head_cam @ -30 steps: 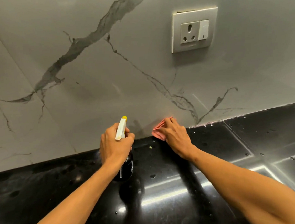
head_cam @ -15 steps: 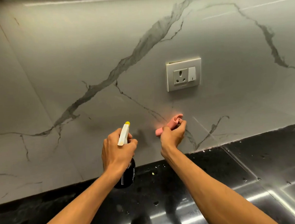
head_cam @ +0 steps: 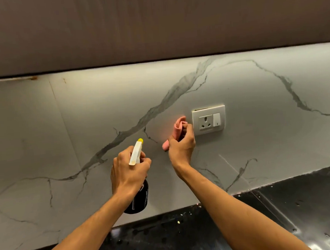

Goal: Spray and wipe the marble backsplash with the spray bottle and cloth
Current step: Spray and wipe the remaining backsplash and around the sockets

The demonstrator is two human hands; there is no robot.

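- Head view: right hand has its fingers curled round a bunched pink cloth, held at the backsplash just left of the socket.
- Left hand wraps the neck of the bottle, held clear of the counter, nozzle facing the backsplash, left of the cloth.
- Wiping seems the step in hand; it would go better with the cloth flattened and strokes overlapping along the veins.
- Keep spray and damp cloth off the socket.
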